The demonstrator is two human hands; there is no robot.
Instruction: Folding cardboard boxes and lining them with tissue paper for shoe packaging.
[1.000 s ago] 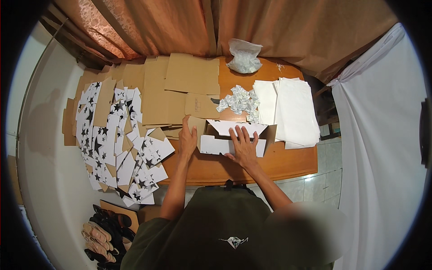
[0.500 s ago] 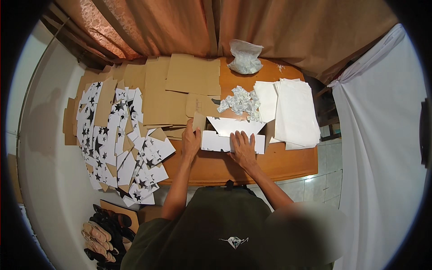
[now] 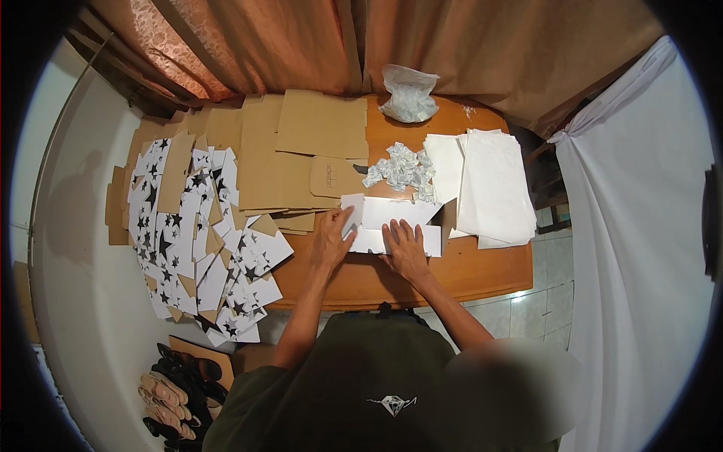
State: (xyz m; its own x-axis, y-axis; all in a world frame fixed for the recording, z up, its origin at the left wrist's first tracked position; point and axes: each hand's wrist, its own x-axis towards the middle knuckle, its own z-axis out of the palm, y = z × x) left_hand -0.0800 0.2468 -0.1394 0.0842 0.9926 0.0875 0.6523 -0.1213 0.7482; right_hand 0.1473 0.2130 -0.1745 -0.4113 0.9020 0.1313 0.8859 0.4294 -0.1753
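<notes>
A small cardboard box (image 3: 403, 215), white on its printed side, lies near the table's front edge between my hands. One long flap stands slanted at its far side, and a short white flap (image 3: 352, 211) leans inward at its left end. My left hand (image 3: 328, 239) grips this left flap, fingers bent round its outer edge and thumb low by the corner. My right hand (image 3: 405, 251) rests flat on the box's near panel, fingers stretched out and slightly apart. A brown flap at the box's right end stays folded outward. The inside of the box is mostly hidden.
Flat brown cardboard blanks (image 3: 275, 177) are stacked to the left, beside a spread of white star-printed pieces (image 3: 177, 233). Small crumpled packets (image 3: 399, 167) lie beyond the box, with a clear plastic bag (image 3: 409, 94) behind them. White paper sheets (image 3: 493, 188) sit at right.
The box's left flap has swung inward, so its white face shows instead of brown. My left hand has moved slightly right and nearer with it. My right hand has hardly moved.
</notes>
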